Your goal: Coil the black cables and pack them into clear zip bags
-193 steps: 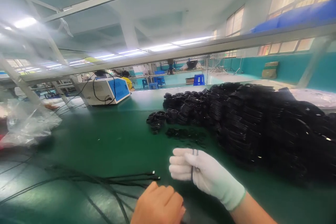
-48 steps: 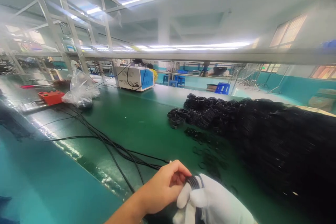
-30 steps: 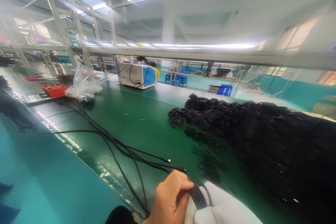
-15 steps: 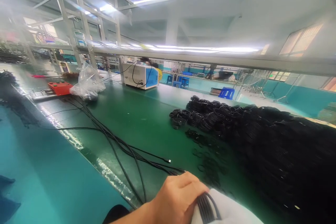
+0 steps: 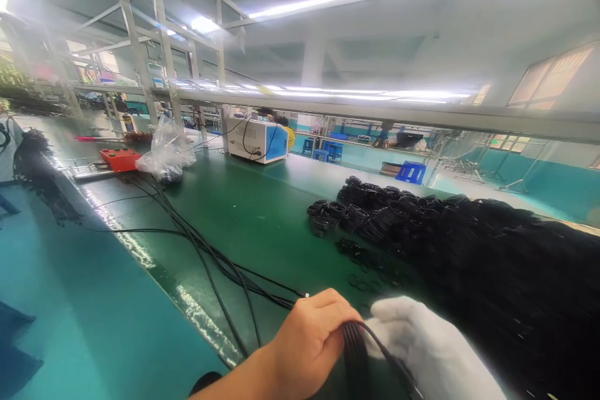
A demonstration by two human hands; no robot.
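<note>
My bare left hand (image 5: 312,340) is closed around a coil of black cable (image 5: 355,356), its strands side by side below the fingers. One cable end arcs out to the right, with a thicker section and a metallic tip low in view. My right hand (image 5: 422,337), in a white glove, is beside the coil with its fingers loosely extended toward it. The cable end crosses in front of the glove; some glove fingertips are hidden behind the coil. Long black cables (image 5: 220,256) trail left along the green bench from my left hand, with a small light-coloured connector tip (image 5: 307,295) near the knuckles.
Coiled black cables (image 5: 384,206) form a large dark pile on the right of the green bench (image 5: 262,200). Farther back are a white and blue machine (image 5: 257,139), a clear plastic bag (image 5: 167,150) and a red control box (image 5: 120,159). A shelf rail (image 5: 328,102) spans the bench.
The gloved right hand has come up and its fingers now show beside the coil. The cable end has swung out to the right. The view has shifted slightly.
</note>
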